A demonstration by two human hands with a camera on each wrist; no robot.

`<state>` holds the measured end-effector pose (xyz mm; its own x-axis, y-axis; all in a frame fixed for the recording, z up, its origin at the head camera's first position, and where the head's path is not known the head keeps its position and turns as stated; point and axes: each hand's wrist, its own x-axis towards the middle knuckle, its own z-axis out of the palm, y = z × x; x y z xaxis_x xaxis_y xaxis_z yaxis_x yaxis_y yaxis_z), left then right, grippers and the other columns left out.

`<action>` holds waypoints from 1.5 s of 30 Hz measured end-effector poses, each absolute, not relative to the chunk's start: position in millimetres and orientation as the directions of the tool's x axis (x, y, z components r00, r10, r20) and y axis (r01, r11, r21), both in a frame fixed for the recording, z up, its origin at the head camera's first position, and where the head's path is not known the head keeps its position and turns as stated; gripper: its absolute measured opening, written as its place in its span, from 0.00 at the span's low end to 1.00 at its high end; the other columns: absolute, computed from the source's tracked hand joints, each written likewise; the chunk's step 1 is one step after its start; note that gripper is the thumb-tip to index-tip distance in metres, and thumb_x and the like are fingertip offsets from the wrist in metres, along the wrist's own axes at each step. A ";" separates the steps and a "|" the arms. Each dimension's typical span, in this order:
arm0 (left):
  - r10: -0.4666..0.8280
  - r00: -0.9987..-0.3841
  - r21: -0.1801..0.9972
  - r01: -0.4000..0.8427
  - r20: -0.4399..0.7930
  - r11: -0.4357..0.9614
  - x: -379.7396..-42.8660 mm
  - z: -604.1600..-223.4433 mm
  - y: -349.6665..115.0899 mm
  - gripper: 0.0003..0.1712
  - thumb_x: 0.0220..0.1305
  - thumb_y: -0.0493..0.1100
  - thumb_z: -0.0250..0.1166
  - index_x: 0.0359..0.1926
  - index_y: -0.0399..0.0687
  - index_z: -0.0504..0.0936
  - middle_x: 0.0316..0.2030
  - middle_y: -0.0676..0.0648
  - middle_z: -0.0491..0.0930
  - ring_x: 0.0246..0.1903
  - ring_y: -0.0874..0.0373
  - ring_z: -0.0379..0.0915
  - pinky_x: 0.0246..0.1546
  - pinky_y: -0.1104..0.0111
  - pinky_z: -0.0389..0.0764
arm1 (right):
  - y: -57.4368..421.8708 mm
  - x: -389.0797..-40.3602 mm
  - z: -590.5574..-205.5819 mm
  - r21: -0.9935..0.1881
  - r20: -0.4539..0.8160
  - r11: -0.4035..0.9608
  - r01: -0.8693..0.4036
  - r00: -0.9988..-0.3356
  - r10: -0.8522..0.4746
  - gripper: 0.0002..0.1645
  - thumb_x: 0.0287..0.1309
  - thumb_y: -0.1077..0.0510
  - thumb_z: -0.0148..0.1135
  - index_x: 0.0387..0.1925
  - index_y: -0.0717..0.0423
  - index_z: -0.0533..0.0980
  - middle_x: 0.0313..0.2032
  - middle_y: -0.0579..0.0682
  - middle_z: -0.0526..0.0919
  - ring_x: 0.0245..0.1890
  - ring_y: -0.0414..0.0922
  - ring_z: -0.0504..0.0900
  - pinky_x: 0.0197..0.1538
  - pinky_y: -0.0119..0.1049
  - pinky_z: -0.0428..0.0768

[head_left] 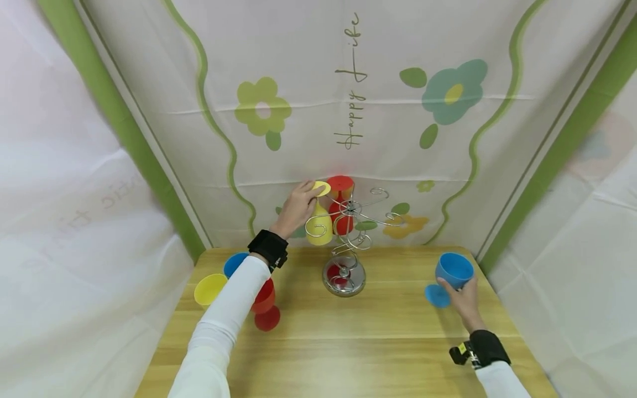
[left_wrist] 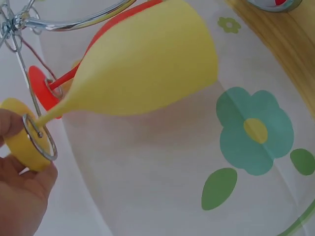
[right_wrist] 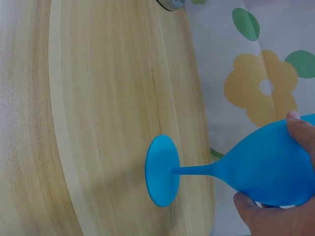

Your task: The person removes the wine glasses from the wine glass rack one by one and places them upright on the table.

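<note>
My left hand (head_left: 297, 207) pinches the round foot of an upside-down yellow goblet (head_left: 319, 228) at the left side of a chrome wire stemware rack (head_left: 350, 208). In the left wrist view, the yellow goblet (left_wrist: 152, 59) has its stem within a curled wire loop (left_wrist: 53, 147), close by the foot. Behind it a red goblet (head_left: 342, 218) hangs upside down on the rack. At the right of the table my right hand (head_left: 465, 301) grips the bowl of a blue goblet (head_left: 455, 269), mouth up. Its stem and foot (right_wrist: 162, 170) show in the right wrist view.
On the left of the wooden table (head_left: 318, 354) stand a yellow goblet (head_left: 209, 288), a blue goblet (head_left: 234, 263) and a red goblet (head_left: 265, 301), partly hidden by my left sleeve. The rack's round base (head_left: 355, 282) stands near the back edge, before a printed curtain (head_left: 308, 55).
</note>
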<state>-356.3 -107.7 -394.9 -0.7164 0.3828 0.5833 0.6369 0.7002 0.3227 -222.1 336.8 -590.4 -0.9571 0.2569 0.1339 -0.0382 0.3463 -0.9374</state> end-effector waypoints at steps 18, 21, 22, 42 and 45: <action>0.505 -0.662 0.374 0.739 0.554 0.560 -334.9 -391.7 -138.2 0.21 0.73 0.30 0.54 0.64 0.39 0.80 0.69 0.29 0.70 0.74 0.33 0.59 0.74 0.50 0.67 | 335.0 -226.7 -585.3 -0.936 0.068 0.353 0.014 -0.974 0.217 0.61 0.70 0.56 0.64 0.79 0.61 0.27 0.74 0.78 0.44 0.73 0.78 0.49 0.73 0.72 0.57; 0.494 -0.695 0.426 0.714 0.522 0.555 -327.8 -392.7 -144.7 0.22 0.74 0.30 0.55 0.66 0.39 0.78 0.71 0.30 0.68 0.75 0.34 0.58 0.75 0.51 0.66 | 336.5 -227.3 -581.8 -0.930 0.079 0.367 0.005 -0.974 0.212 0.61 0.70 0.58 0.63 0.79 0.61 0.27 0.74 0.78 0.45 0.73 0.78 0.50 0.73 0.72 0.57; 0.485 -0.707 0.446 0.704 0.515 0.552 -325.2 -392.6 -147.0 0.22 0.75 0.31 0.55 0.66 0.40 0.77 0.72 0.31 0.67 0.75 0.35 0.57 0.75 0.51 0.66 | 337.3 -227.8 -581.3 -0.929 0.088 0.370 -0.003 -0.973 0.213 0.60 0.70 0.58 0.63 0.79 0.61 0.28 0.74 0.78 0.45 0.73 0.78 0.50 0.73 0.72 0.57; 0.169 -0.814 0.588 0.529 0.555 0.612 -230.2 -416.6 -174.2 0.21 0.75 0.38 0.59 0.65 0.43 0.79 0.38 0.39 0.88 0.23 0.55 0.81 0.29 0.73 0.83 | 340.2 -211.2 -583.0 -0.925 0.076 0.380 0.015 -0.972 0.223 0.61 0.69 0.58 0.64 0.79 0.62 0.28 0.73 0.80 0.46 0.72 0.79 0.51 0.69 0.75 0.59; 0.080 -0.856 0.664 0.452 0.511 0.595 -214.4 -419.5 -172.6 0.20 0.77 0.42 0.58 0.64 0.40 0.80 0.15 0.49 0.66 0.10 0.63 0.48 0.13 0.72 0.52 | 339.2 -213.4 -582.7 -0.923 0.042 0.382 0.053 -0.971 0.235 0.62 0.68 0.55 0.65 0.79 0.61 0.28 0.74 0.79 0.45 0.73 0.79 0.51 0.70 0.75 0.59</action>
<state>-214.4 -172.6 -419.5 -0.8559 0.0802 0.5108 0.4522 0.5952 0.6642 -213.4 339.2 -582.7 -0.9710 0.2354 0.0418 0.0528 0.3817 -0.9228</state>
